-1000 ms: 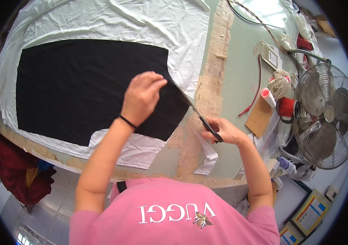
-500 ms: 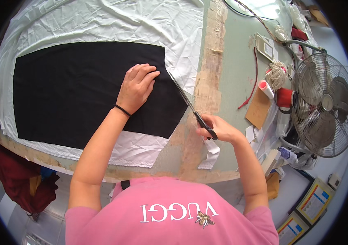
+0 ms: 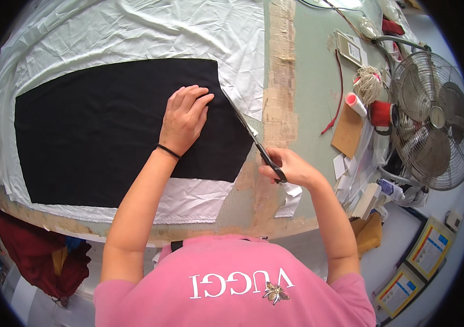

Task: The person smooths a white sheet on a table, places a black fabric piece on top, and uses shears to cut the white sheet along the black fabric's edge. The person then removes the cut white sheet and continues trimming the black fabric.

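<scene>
A large black fabric piece [image 3: 95, 131] lies flat on a wider, wrinkled white cloth [image 3: 134, 32] over the table. My left hand [image 3: 184, 120] rests on the black fabric near its right end, fingers stretched out and slightly bent, holding nothing. In my right hand [image 3: 292, 168] is a pair of long scissors [image 3: 264, 154] with black handles. Their blades run along the slanted right edge of the black fabric, tips pointing away from me toward its upper corner. Below my right hand lies a narrow white cloth scrap [image 3: 289, 201].
The table [image 3: 319, 65] has a strip of worn brown tape [image 3: 279, 82] across it. At the right are a metal fan [image 3: 436, 117], a red spool [image 3: 380, 114], a white thread cone [image 3: 355, 103], tangled string [image 3: 368, 84] and a brown card [image 3: 347, 131]. Dark red cloth [image 3: 30, 250] hangs below the left edge.
The whole view has turned and shifted slightly. The scissor tips sit a little farther up the black fabric's edge, and a small white bit shows beside the blades. My left hand stays on the fabric.
</scene>
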`<state>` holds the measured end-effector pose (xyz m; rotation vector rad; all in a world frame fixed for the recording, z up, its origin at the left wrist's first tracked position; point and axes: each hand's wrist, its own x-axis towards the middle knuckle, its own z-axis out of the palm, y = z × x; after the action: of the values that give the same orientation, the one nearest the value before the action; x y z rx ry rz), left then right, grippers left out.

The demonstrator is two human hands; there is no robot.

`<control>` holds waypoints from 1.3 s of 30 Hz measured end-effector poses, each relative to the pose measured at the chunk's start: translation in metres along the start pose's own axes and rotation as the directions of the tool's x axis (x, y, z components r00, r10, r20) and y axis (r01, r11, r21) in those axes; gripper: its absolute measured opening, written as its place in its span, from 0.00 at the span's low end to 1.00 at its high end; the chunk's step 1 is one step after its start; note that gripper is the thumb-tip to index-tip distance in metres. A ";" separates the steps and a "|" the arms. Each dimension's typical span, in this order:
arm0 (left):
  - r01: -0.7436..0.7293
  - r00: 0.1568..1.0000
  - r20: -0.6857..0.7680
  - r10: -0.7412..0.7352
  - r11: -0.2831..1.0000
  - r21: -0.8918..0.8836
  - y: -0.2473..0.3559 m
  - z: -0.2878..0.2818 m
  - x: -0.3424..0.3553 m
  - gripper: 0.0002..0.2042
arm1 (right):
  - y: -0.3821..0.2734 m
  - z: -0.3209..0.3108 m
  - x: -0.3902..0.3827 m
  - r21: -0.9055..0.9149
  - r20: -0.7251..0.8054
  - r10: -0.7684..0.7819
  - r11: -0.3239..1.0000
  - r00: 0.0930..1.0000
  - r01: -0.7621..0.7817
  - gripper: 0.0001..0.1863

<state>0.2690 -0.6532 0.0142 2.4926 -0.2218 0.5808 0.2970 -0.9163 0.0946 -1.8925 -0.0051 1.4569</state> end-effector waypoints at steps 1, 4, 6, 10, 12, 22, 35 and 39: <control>0.001 1.000 0.001 -0.001 1.000 -0.003 0.000 0.000 0.000 0.12 | -0.001 0.002 0.001 -0.002 -0.007 -0.004 1.000 1.000 0.004 0.16; 0.004 1.000 0.005 -0.004 1.000 -0.011 0.000 0.000 0.000 0.12 | -0.002 0.010 0.001 0.015 -0.072 -0.002 1.000 0.997 0.003 0.16; 0.007 1.000 0.008 -0.006 1.000 -0.017 0.000 0.000 0.001 0.12 | -0.001 0.011 0.001 0.021 -0.093 -0.010 1.000 0.996 0.012 0.17; 0.017 1.000 0.009 -0.017 1.000 -0.018 0.000 0.000 0.000 0.12 | -0.003 0.015 -0.001 0.019 -0.135 -0.026 0.999 0.991 0.029 0.17; 0.027 1.000 0.011 -0.027 0.999 -0.024 0.000 0.001 0.000 0.12 | -0.007 0.016 -0.004 0.019 -0.117 0.014 1.000 0.993 -0.011 0.15; 0.032 0.999 0.000 -0.032 0.999 -0.039 -0.001 -0.001 0.000 0.13 | -0.018 0.031 0.006 -0.069 -0.234 0.023 0.997 0.972 -0.040 0.19; 0.043 0.999 0.001 -0.043 0.998 -0.044 -0.001 0.000 0.000 0.12 | -0.019 0.053 0.016 0.093 -0.266 0.021 0.996 0.964 0.004 0.16; 0.041 0.999 -0.004 -0.041 0.998 -0.045 -0.001 0.001 0.000 0.12 | -0.020 0.059 0.017 0.154 -0.274 0.011 0.988 0.962 0.032 0.15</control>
<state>0.2693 -0.6523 0.0129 2.4463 -0.1790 0.5588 0.2616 -0.8628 0.0859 -1.9440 0.2246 1.1409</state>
